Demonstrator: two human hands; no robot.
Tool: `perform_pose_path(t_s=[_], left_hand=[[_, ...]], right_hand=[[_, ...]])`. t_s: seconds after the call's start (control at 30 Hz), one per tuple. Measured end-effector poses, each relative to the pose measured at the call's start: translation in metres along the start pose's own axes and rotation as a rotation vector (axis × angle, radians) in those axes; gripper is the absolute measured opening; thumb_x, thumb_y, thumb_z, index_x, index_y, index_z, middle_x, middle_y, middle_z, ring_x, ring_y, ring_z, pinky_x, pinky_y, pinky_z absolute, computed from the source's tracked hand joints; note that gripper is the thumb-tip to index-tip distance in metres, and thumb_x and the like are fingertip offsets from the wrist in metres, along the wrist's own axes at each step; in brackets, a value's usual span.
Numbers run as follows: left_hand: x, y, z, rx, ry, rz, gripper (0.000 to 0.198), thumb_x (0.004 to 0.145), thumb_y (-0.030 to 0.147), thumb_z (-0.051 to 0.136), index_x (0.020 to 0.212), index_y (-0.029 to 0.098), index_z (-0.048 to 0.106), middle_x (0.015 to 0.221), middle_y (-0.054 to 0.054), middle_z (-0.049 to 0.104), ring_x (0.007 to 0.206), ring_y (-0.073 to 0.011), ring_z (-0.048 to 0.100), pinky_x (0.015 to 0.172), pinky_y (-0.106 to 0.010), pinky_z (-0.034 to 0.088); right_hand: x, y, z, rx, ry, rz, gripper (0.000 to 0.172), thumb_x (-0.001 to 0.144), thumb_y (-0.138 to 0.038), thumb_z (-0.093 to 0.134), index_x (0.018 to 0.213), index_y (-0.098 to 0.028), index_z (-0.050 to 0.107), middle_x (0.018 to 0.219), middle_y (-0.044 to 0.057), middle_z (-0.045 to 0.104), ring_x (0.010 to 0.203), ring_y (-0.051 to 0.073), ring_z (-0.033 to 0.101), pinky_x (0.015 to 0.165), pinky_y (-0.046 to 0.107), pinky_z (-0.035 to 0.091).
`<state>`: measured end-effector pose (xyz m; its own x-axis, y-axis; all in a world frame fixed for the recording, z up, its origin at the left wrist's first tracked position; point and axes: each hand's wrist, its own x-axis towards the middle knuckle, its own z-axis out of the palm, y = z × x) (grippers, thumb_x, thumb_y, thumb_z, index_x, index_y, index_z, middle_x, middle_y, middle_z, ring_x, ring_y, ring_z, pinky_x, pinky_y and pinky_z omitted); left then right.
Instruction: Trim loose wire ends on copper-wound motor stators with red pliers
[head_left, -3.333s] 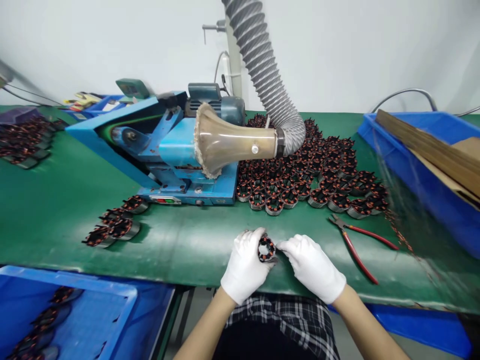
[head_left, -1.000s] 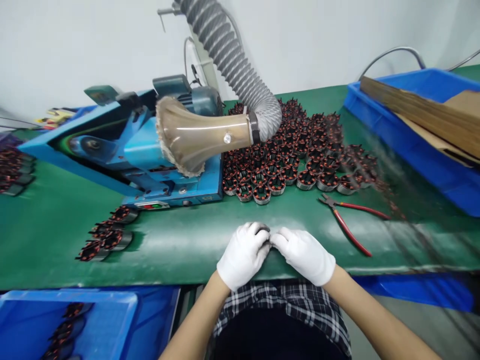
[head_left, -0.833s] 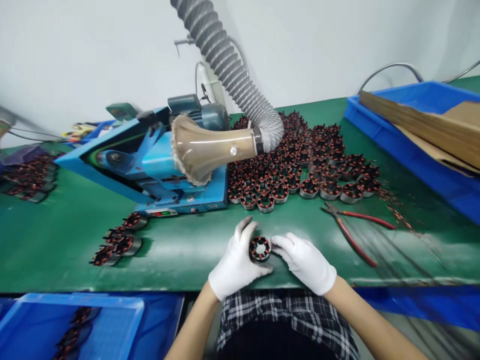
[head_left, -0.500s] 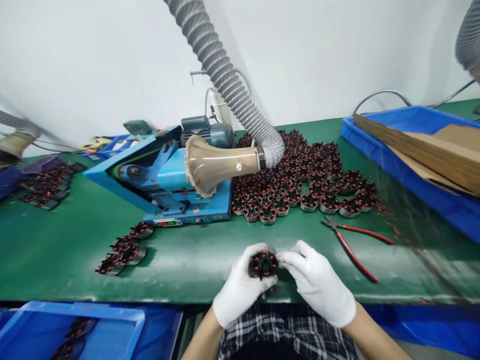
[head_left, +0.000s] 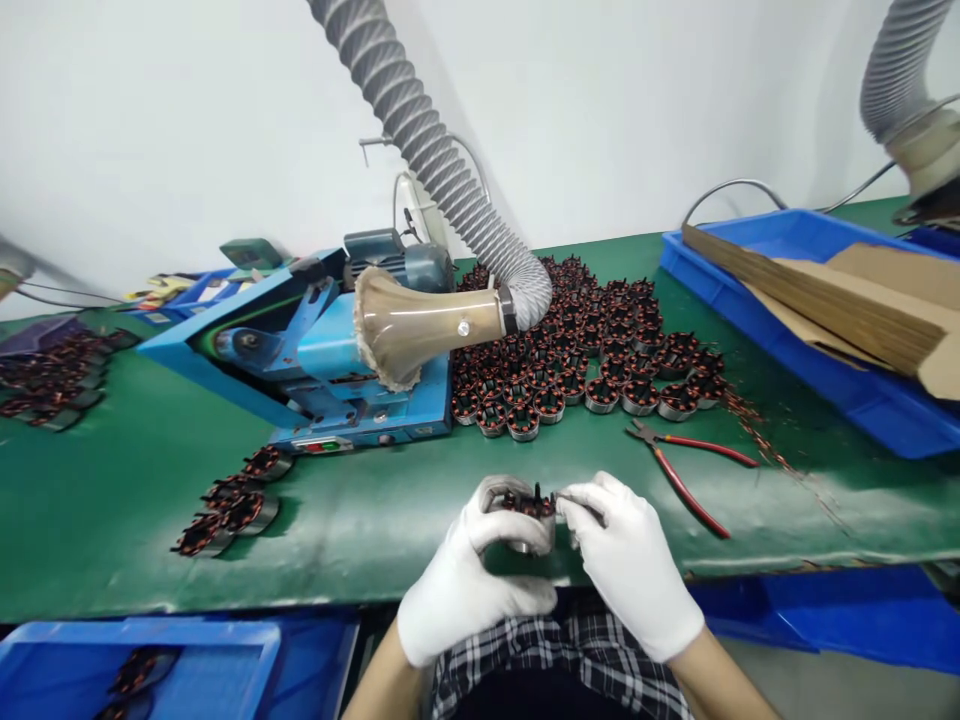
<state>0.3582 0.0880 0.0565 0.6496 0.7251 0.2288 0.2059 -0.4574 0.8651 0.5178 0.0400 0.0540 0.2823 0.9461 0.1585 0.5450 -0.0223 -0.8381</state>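
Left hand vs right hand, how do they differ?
Grip: the left hand has its fingers curled around the stator; the right hand has only its fingertips at the stator's right side, and what they pinch, if anything, is too small to tell.
Spread: the left hand's thumb stands well apart from its fingers; the right hand's fingers are bunched together.
Shared: both are white-gloved.

Green bench [head_left: 360, 545]: blue machine [head_left: 322, 350], copper-wound rings [head_left: 601, 395], red-handled pliers [head_left: 654, 440], blue bin [head_left: 817, 368] with cardboard [head_left: 832, 305]
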Motion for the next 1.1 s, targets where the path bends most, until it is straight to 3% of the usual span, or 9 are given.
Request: perform_pose_path(t_s=[0.13, 0.23, 0.37, 0.47, 0.6, 0.67, 0.87, 1.03, 1.1], left_hand=[[-0.002, -0.001, 0.002, 0.186, 0.193, 0.024, 0.044, 0.071, 0.021, 0.065, 0.112, 0.026, 0.049, 0.116, -0.008, 0.044, 0.111, -0.0225, 0.045, 0.093, -0.038, 0.042], [-0.004, -0.008, 0.003, 0.281, 0.139, -0.029, 0.059, 0.062, 0.027, 0.073, 0.115, 0.025, 0.047, 0.124, -0.01, 0.04, 0.116, -0.0273, 0.041, 0.096, -0.043, 0.039], [-0.002, -0.009, 0.003, 0.02, 0.073, -0.076, 0.045, 0.067, 0.022, 0.068, 0.107, 0.026, 0.05, 0.109, -0.004, 0.054, 0.104, -0.02, 0.052, 0.09, -0.037, 0.044], [-0.003, -0.004, 0.002, -0.045, 0.073, 0.012, 0.016, 0.071, 0.021, 0.064, 0.085, 0.024, 0.058, 0.107, -0.003, 0.053, 0.102, -0.0189, 0.052, 0.09, -0.034, 0.044], [-0.007, -0.005, 0.003, 0.214, 0.181, 0.079, 0.037, 0.074, 0.018, 0.06, 0.109, 0.025, 0.05, 0.118, -0.009, 0.044, 0.112, -0.0219, 0.045, 0.094, -0.038, 0.04], [-0.008, -0.01, 0.003, 0.269, 0.131, 0.065, 0.044, 0.073, 0.015, 0.06, 0.114, 0.024, 0.046, 0.12, -0.01, 0.043, 0.113, -0.0221, 0.044, 0.093, -0.038, 0.042], [-0.01, -0.03, 0.009, 0.273, -0.06, -0.036, 0.026, 0.071, 0.02, 0.063, 0.095, 0.025, 0.058, 0.109, -0.005, 0.052, 0.101, -0.0211, 0.052, 0.087, -0.038, 0.046], [-0.012, -0.048, 0.02, 0.38, 0.018, -0.011, 0.036, 0.073, 0.013, 0.056, 0.107, 0.024, 0.052, 0.111, -0.008, 0.052, 0.111, -0.0242, 0.046, 0.092, -0.043, 0.042], [-0.01, -0.053, 0.02, 0.392, -0.025, -0.019, 0.039, 0.069, 0.014, 0.061, 0.106, 0.022, 0.051, 0.108, -0.008, 0.055, 0.114, -0.0261, 0.044, 0.094, -0.045, 0.039]], right_hand=[[0.0, -0.008, -0.003, 0.382, -0.21, 0.271, 0.023, 0.077, -0.034, 0.051, 0.061, -0.019, 0.053, 0.05, -0.002, 0.047, 0.041, 0.012, 0.043, 0.041, 0.024, 0.035], [0.0, -0.007, -0.004, 0.548, -0.268, 0.361, 0.022, 0.074, -0.036, 0.054, 0.06, -0.019, 0.051, 0.044, -0.004, 0.045, 0.036, 0.01, 0.039, 0.037, 0.022, 0.033], [-0.003, 0.0, -0.003, 0.37, -0.168, 0.246, 0.016, 0.076, -0.033, 0.054, 0.076, -0.019, 0.062, 0.058, 0.0, 0.052, 0.043, 0.011, 0.044, 0.042, 0.024, 0.037], [-0.003, 0.002, -0.003, 0.24, -0.179, 0.157, 0.02, 0.078, -0.03, 0.051, 0.065, -0.02, 0.062, 0.067, 0.002, 0.052, 0.048, 0.011, 0.046, 0.043, 0.023, 0.037], [0.0, 0.0, -0.003, 0.446, -0.287, 0.305, 0.022, 0.076, -0.033, 0.052, 0.059, -0.019, 0.053, 0.053, -0.002, 0.047, 0.043, 0.011, 0.045, 0.041, 0.023, 0.036], [0.001, 0.002, 0.0, 0.489, -0.303, 0.34, 0.023, 0.077, -0.034, 0.051, 0.06, -0.019, 0.051, 0.049, -0.004, 0.045, 0.041, 0.011, 0.043, 0.041, 0.023, 0.036], [-0.003, 0.016, 0.017, 0.076, -0.044, 0.103, 0.021, 0.08, -0.027, 0.045, 0.067, -0.019, 0.059, 0.066, 0.004, 0.052, 0.061, 0.016, 0.052, 0.056, 0.027, 0.041], [0.005, 0.038, 0.026, 0.174, -0.537, 0.203, 0.038, 0.089, -0.037, 0.027, 0.07, -0.015, 0.052, 0.047, -0.002, 0.045, 0.039, 0.012, 0.044, 0.039, 0.022, 0.036], [0.012, 0.042, 0.023, 0.095, -0.606, 0.159, 0.036, 0.088, -0.034, 0.032, 0.07, -0.013, 0.055, 0.046, -0.002, 0.046, 0.04, 0.012, 0.045, 0.041, 0.022, 0.037]])
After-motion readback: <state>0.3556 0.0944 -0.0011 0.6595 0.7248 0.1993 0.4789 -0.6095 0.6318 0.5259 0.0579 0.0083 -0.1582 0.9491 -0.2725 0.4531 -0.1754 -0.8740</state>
